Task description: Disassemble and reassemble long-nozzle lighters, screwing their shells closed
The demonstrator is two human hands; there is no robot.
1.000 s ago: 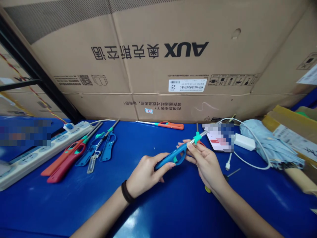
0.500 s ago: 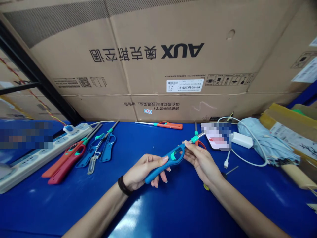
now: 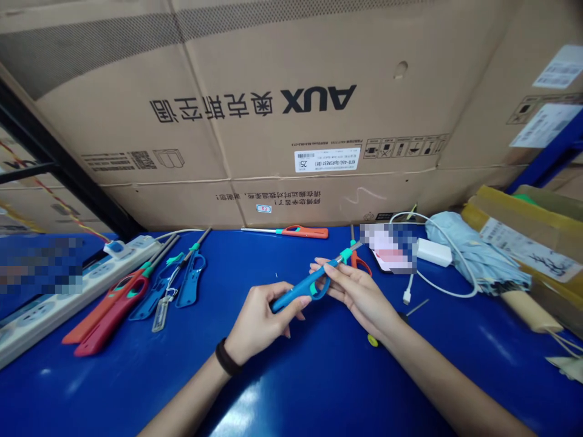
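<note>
A blue long-necked lighter [image 3: 300,290] with a teal trigger and teal collar is held between both hands above the blue table [image 3: 319,376]. My left hand [image 3: 259,321] is closed around the rear of its handle. My right hand [image 3: 353,291] grips the front of the handle by the trigger loop, fingers wrapped under it. The metal nozzle points up and right toward a phone. A black band sits on my left wrist.
Several red and blue lighters [image 3: 132,291] lie at the left beside a white power strip [image 3: 54,291]. An orange lighter [image 3: 296,231] lies by the big cardboard box [image 3: 273,109]. A phone, white charger [image 3: 432,252] with cable, folded umbrella [image 3: 483,261] and boxes sit right.
Both hands turned the blue lighter over; my left hand regripped its rear end. The view shifted slightly to the right.
</note>
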